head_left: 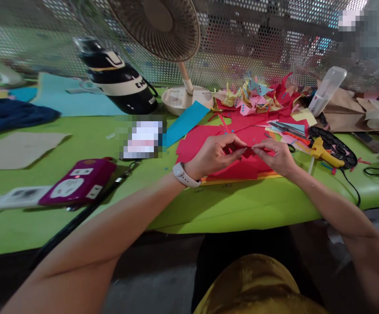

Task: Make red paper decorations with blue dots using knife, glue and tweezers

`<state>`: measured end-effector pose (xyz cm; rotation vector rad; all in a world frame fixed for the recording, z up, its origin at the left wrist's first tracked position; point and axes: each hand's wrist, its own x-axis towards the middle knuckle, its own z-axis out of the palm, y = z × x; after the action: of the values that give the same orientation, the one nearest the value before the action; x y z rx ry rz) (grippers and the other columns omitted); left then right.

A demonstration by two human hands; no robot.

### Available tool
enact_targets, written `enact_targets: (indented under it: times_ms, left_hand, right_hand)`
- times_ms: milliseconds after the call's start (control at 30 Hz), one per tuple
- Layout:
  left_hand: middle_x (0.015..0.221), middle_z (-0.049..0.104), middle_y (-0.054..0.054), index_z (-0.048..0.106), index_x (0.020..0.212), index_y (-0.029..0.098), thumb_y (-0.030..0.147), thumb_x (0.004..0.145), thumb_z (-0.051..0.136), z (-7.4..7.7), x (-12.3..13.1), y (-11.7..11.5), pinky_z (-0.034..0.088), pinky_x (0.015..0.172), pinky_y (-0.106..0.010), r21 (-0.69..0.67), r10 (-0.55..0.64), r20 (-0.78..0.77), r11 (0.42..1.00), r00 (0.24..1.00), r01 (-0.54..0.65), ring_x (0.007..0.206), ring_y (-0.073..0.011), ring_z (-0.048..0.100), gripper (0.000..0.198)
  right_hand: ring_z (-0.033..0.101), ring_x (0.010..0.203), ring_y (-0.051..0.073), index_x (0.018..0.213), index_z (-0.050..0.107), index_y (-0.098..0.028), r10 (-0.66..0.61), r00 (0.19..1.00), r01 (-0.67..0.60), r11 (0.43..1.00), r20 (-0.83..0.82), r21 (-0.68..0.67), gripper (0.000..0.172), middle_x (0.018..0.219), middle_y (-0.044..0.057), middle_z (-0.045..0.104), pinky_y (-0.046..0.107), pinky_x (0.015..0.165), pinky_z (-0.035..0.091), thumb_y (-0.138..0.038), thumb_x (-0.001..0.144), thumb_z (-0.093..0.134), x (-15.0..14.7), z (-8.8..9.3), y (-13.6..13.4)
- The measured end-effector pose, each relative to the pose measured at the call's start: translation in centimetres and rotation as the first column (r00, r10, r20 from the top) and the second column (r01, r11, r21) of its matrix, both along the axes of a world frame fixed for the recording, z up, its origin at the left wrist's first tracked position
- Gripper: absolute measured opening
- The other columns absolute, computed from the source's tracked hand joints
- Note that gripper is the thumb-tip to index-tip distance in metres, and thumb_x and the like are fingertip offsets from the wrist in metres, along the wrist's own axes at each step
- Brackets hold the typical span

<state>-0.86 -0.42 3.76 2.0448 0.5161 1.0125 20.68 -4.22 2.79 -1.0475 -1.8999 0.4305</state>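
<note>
Over the green table (235, 205), my left hand (216, 155) and my right hand (276, 155) meet fingertip to fingertip. Both pinch a small piece of red paper (250, 149) between thumb and fingers. A white watch (184, 175) sits on my left wrist. Under the hands lies a stack of red paper sheets (202, 139) on an orange sheet. A pile of folded coloured paper pieces (253, 96) rests beyond the hands.
A yellow glue gun (323, 152) lies right of my hands, beside a black tray (335, 146) and scissors (289, 129). A fan (176, 52), a dark bottle (120, 78), a blue sheet (186, 122), a magenta power strip (78, 182), a glue bottle (326, 89) and brown paper (19, 148) lie around.
</note>
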Motion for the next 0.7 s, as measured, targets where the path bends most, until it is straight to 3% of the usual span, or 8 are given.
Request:
enact_targets:
  times_ms: [200, 333, 700]
  left_hand:
    - [0.088, 0.078, -0.008, 0.069, 0.095, 0.016, 0.035, 0.089, 0.069, 0.03, 0.02, -0.03, 0.060, 0.071, -0.028, -0.004, -0.009, -0.010, 1.000, 1.000, 0.009, 0.079, -0.0177, 0.074, 0.020]
    - [0.088, 0.077, -0.009, 0.069, 0.096, 0.015, 0.040, 0.088, 0.070, 0.11, -0.08, -0.08, 0.060, 0.071, -0.030, -0.061, -0.006, -0.028, 0.998, 1.000, 0.004, 0.079, -0.0188, 0.075, 0.026]
    - [0.087, 0.076, -0.007, 0.068, 0.096, 0.016, 0.047, 0.089, 0.069, 0.62, -0.18, 0.03, 0.060, 0.065, -0.026, -0.180, -0.062, -0.007, 0.982, 0.998, 0.060, 0.077, -0.0176, 0.074, 0.032]
  right_hand:
    - [0.068, 0.076, 0.017, 0.085, 0.073, -0.021, 0.049, 0.998, -0.052, 0.996, 0.046, 0.069, 0.019, 0.080, 0.004, 0.074, 0.032, 0.074, 0.054, -0.030, 0.091, 0.058, 0.34, -0.60, 0.35]
    - [0.068, 0.078, 0.015, 0.086, 0.072, -0.022, 0.048, 0.998, -0.047, 0.999, 0.037, -0.024, 0.017, 0.083, 0.002, 0.075, 0.030, 0.075, 0.054, -0.030, 0.090, 0.057, 0.36, -0.33, 0.25]
    - [0.067, 0.083, 0.016, 0.087, 0.072, -0.018, 0.090, 0.975, -0.123, 0.981, -0.204, -0.153, 0.027, 0.085, 0.004, 0.073, 0.033, 0.083, 0.054, -0.045, 0.089, 0.068, 0.45, -0.15, 0.43]
